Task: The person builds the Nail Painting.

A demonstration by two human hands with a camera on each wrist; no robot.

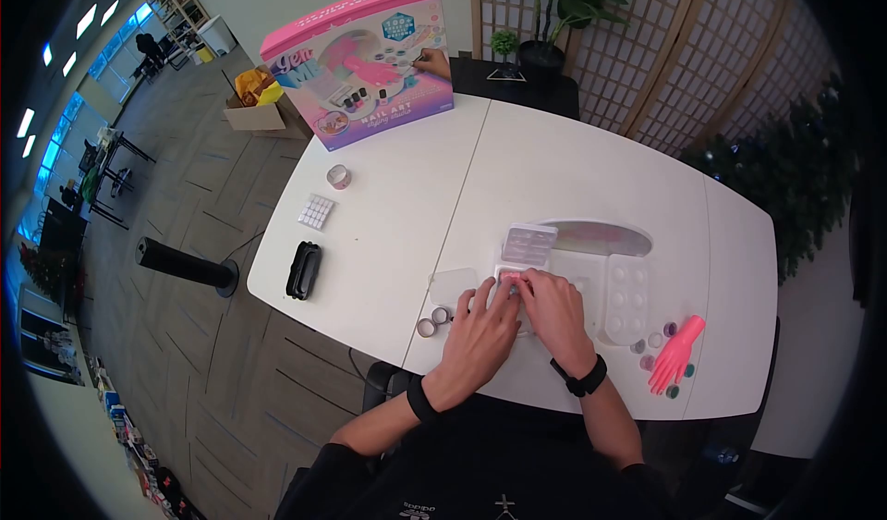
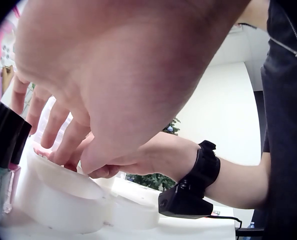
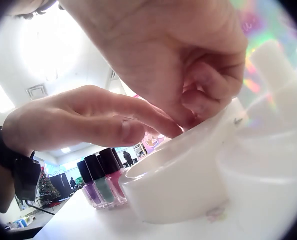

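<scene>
So, head view: one small pink piece point(image 1: 511, 278) sits right at the fingertips, over the white plastic base point(image 1: 589, 275) on the bench point(image 1: 388, 196). Right grip point(image 1: 554, 315) is pinched on it; left grip point(image 1: 480, 337) has its fingers out, apart. Left wrist view: fingers over the rounded white rim point(image 2: 83, 186), three black-capped polish bottles point(image 2: 6, 137) nearby. Right wrist view: at least three bottles, pinch tip partly hidden.

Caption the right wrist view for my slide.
Bare left hand and right hand close together over a curved, white plastic base, near black-capped purple, green and pink bottles.
</scene>
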